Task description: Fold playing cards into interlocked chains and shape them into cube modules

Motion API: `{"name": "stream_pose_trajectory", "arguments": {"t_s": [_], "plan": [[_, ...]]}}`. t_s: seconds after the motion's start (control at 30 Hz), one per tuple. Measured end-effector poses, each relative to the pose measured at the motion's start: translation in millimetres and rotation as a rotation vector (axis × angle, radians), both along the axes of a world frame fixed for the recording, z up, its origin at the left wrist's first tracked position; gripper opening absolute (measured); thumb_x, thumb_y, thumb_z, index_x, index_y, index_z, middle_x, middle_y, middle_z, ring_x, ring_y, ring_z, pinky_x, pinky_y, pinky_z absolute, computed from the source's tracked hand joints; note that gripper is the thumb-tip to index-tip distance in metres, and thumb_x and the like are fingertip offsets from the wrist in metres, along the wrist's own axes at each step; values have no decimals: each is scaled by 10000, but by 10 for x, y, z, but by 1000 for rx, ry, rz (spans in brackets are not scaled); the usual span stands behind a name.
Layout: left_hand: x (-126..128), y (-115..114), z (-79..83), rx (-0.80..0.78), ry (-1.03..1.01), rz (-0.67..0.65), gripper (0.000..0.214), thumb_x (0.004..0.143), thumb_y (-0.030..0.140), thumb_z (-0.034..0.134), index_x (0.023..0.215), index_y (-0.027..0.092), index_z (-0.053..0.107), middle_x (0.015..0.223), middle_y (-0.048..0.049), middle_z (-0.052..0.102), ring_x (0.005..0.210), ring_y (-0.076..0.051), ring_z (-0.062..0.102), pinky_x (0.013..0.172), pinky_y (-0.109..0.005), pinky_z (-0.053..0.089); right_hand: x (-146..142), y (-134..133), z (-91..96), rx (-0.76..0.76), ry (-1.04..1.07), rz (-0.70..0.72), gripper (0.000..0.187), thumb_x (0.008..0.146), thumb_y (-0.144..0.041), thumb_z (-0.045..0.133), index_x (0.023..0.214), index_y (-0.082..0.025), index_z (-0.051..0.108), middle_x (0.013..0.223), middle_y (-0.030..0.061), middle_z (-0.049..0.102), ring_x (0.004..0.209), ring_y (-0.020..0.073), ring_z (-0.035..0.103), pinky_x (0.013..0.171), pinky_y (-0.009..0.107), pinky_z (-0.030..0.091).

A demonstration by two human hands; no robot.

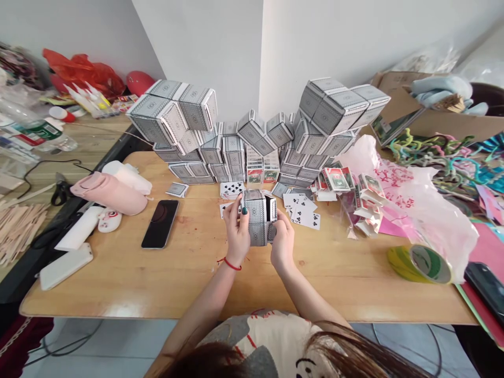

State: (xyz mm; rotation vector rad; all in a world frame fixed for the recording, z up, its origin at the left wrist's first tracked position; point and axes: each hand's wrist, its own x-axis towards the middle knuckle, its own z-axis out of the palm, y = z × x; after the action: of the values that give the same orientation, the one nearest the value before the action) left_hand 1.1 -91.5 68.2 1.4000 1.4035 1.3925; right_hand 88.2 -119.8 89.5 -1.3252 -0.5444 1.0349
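My left hand [237,232] and my right hand [282,245] both grip a cube folded from grey-backed playing cards [259,217], held just above the wooden table [165,283]. The fingers of each hand curl round its sides, and one card flap stands open at its upper right. Loose face-up playing cards [302,210] lie right behind the cube. A wall of finished card cubes [252,139] stands stacked at the back of the table.
A black phone [160,223] lies left of my hands, with a pink pouch [110,191] and white cases beyond it. Card packs [337,179], a pink plastic bag [409,205] and a yellow-green tape roll [421,264] sit at the right. A cardboard box [433,118] stands far right.
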Motion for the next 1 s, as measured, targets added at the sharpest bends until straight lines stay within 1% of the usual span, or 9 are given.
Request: {"name": "stream_pose_trajectory", "arguments": {"t_s": [0.1,0.2,0.3,0.4,0.53,0.67,0.83,1.0], "plan": [[8,0,5,-15,-11,-2,418,879,425,366,1259,268,439,1240,-82,434,1171,-169,400,994,-312,343,-7,-1,-26,-4,12,-11,424,611,-209,394,978,-174,604,868,17,609,698,136,476,579,226,357],[12,12,15,-46,-25,7,419,875,436,371,1257,279,441,1234,-78,435,1169,-171,405,984,-313,355,-2,-20,-46,4,8,17,459,580,-191,391,991,-184,594,851,6,604,668,129,462,562,224,347],[11,16,21,-49,-36,-1,428,867,448,380,1253,274,448,1233,-83,433,1150,-176,420,962,-308,375,14,-36,-48,35,1,37,392,607,-210,413,946,-183,609,876,12,608,732,142,486,613,236,370],[14,3,27,-42,-27,-11,429,868,448,377,1257,277,443,1241,-84,424,1132,-176,429,942,-306,389,19,-39,-41,26,-15,22,344,649,-241,458,958,-185,599,912,21,608,781,154,498,649,247,386],[20,-16,42,-24,-8,-11,428,871,442,372,1262,278,436,1239,-87,425,1128,-174,424,932,-303,396,7,-32,-30,11,-50,8,334,684,-269,472,985,-180,585,921,31,607,792,161,508,654,253,394],[21,-23,51,-12,-7,-18,436,869,446,375,1266,273,429,1234,-94,421,1112,-175,437,915,-306,409,-3,-25,-6,9,-91,0,321,691,-246,460,976,-166,584,899,32,610,798,158,516,693,259,399],[27,-37,56,-6,-8,-22,439,864,444,389,1269,278,428,1220,-94,413,1067,-170,466,898,-301,420,-1,-32,36,-5,-146,-6,275,700,-252,440,914,-165,588,844,20,606,755,149,509,674,252,389],[40,-47,64,-6,-2,-21,438,865,445,383,1269,282,430,1208,-93,413,1037,-165,480,893,-301,424,2,-39,37,-7,-145,-3,288,702,-257,416,925,-179,579,815,6,583,707,140,477,630,243,369]]}}
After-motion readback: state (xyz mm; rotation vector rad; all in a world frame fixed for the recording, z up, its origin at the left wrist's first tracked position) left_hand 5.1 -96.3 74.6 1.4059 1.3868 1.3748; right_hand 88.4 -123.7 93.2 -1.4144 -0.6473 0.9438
